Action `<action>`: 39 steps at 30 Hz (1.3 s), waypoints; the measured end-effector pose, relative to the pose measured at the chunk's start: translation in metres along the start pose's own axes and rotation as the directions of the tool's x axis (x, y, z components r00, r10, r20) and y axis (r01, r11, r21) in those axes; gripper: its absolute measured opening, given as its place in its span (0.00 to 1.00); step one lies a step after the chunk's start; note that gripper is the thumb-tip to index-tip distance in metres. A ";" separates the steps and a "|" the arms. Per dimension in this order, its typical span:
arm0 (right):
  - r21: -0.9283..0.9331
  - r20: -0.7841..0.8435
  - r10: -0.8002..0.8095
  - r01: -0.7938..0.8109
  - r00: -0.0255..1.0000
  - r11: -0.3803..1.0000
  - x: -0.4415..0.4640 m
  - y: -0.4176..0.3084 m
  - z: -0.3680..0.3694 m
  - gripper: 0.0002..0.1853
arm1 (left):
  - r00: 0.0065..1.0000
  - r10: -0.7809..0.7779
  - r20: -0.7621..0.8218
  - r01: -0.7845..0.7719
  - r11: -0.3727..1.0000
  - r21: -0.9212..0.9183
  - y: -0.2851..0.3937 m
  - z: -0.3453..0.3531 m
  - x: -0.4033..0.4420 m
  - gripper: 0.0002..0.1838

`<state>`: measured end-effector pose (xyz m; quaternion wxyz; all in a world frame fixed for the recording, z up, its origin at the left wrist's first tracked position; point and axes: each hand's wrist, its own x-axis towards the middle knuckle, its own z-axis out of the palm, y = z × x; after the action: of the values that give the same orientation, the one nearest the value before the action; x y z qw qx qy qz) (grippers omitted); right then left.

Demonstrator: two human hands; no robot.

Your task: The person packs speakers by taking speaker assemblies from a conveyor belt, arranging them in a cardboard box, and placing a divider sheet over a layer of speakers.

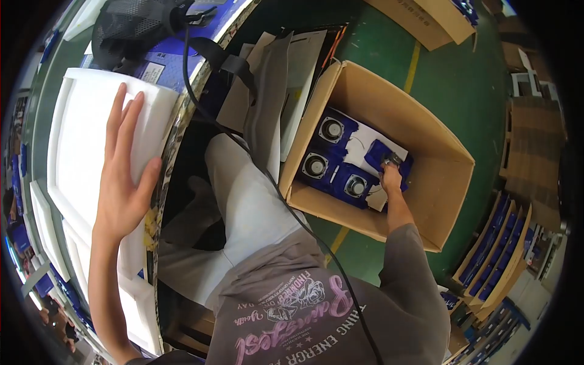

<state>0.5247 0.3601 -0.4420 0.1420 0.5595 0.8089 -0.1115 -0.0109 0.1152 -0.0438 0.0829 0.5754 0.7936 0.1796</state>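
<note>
My left hand [126,182] lies flat on a white foam tray [76,131] at the bench edge, fingers stretched out and holding nothing. On the other side, my right hand [391,176] reaches down into an open cardboard box [447,173]. Its fingers are closed around a dark speaker [394,159], partly hidden by the hand, above a blue wrapped piece. Inside the box, a round speaker [331,129] faces up in blue packing, with a second speaker [315,165] and a third speaker [356,186] near it. White sheet material [362,143] shows between them.
A black mesh bag [131,33] sits on the bench at top left. A black cable [267,173] runs across my body. Flat cardboard and grey sheets [267,79] stand between bench and box. Another carton [420,21] is beyond, and a carton with blue pieces [493,249] lies right.
</note>
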 end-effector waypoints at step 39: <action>0.542 0.572 0.231 -0.574 0.787 0.614 0.107 -0.092 0.136 0.45 | 0.991 -0.133 -0.005 0.132 0.982 0.134 -0.021 0.006 -0.007 0.40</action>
<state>0.4168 0.3753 -0.6049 0.1263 0.7007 0.4986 -0.4944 -0.0246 0.1040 -0.0580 0.0576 0.5260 0.8402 0.1189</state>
